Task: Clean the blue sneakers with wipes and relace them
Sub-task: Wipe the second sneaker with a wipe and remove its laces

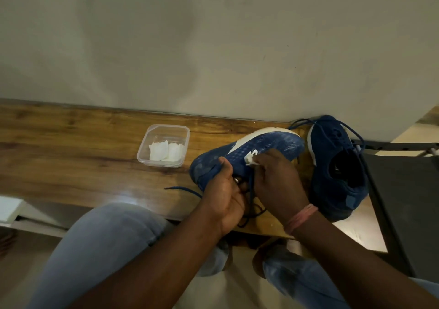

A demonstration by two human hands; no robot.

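Sneaker (247,156) lies on its side on our wooden bench (71,147), left hand (223,190) gripping its collar, right hand (278,180) pinching a wipe (251,159) against it. Second sneaker (337,166) sits just right; wipe tub (164,145) stands left.

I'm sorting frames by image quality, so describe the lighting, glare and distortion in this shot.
Head view: dim, warm light; a bright glare patch on the wooden table near its front edge; wide-angle bending curves the table's far edge. The left hand holding the sneaker and the right hand pinching a wipe are dark and slightly soft. The tub of wipes reads clearly.
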